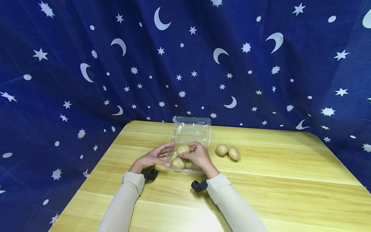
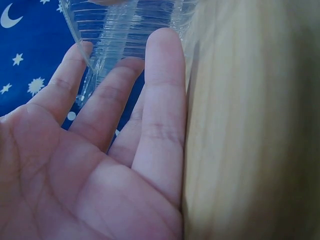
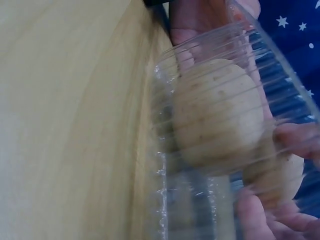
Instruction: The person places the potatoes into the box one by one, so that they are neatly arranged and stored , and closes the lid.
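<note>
A clear plastic clamshell box (image 1: 192, 129) stands on the table with its lid raised at the back. My right hand (image 1: 200, 156) pinches a potato (image 1: 183, 149) between thumb and fingers, over the box's tray. Below it, another potato (image 1: 178, 163) lies in the tray, and one more is partly hidden under my right hand. Through the ribbed wall in the right wrist view show the lying potato (image 3: 217, 117) and, beyond it, the held one (image 3: 278, 182). My left hand (image 1: 153, 158) is at the box's left side, fingers extended, fingertips right at the ribbed wall (image 2: 120, 37).
Two loose potatoes, one rounder (image 1: 222, 149) and one longer (image 1: 233, 153), lie side by side to the right of the box. The wooden table (image 1: 278, 180) reaches back to a blue curtain (image 1: 203, 58) with moons and stars. Both wrists wear black bands.
</note>
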Demonstrator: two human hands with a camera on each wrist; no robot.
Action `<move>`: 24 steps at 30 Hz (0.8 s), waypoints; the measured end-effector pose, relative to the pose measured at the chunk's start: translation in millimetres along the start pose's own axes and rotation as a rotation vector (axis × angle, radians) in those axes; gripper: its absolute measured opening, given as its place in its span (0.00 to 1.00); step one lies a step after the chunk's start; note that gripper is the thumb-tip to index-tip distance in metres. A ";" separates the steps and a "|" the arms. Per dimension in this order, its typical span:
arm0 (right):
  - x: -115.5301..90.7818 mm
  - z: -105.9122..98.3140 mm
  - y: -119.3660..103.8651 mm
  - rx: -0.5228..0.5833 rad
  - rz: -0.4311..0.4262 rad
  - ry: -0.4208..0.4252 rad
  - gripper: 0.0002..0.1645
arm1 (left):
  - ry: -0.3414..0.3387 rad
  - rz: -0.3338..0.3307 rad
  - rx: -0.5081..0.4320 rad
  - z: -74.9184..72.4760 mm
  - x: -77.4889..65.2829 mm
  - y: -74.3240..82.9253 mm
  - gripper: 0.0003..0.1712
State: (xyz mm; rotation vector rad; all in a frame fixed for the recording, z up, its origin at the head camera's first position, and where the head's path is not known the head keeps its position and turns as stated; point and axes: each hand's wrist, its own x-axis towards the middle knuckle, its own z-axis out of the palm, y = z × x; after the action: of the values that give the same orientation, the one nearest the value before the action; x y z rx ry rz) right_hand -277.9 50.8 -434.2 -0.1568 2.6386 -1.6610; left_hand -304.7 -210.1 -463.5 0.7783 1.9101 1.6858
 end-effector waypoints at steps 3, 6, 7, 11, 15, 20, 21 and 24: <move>1.1 1.3 -0.2 -0.027 0.001 0.003 0.35 | -0.004 0.004 -0.003 0.0 -0.1 0.0 0.64; 2.2 2.6 -0.2 -0.053 0.000 0.009 0.35 | -0.005 0.005 -0.005 0.1 -0.2 0.4 0.64; 2.7 3.1 0.0 -0.061 0.001 0.011 0.34 | -0.004 0.004 -0.005 0.2 -0.3 0.6 0.64; 4.5 5.4 0.5 -0.064 0.017 0.015 0.34 | -0.003 -0.001 -0.005 0.5 -0.9 1.8 0.64; 6.6 7.1 0.6 -0.055 0.036 0.011 0.34 | -0.005 -0.005 -0.002 0.4 -0.9 2.8 0.63; 7.7 8.9 0.4 -0.054 0.054 -0.012 0.36 | -0.007 -0.005 0.004 -0.4 -0.3 1.7 0.62; 7.9 9.2 0.3 -0.053 0.054 -0.016 0.36 | -0.008 -0.004 0.003 -0.7 -0.1 1.2 0.62; 8.8 10.6 0.2 -0.051 0.052 -0.028 0.37 | -0.009 -0.003 -0.007 -1.1 -0.1 0.2 0.63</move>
State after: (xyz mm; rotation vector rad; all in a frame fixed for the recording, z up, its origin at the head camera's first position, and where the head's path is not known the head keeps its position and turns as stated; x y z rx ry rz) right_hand -286.0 40.5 -438.7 -0.1102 2.6418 -1.5649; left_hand -305.4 -211.0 -463.2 0.7785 1.8973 1.6838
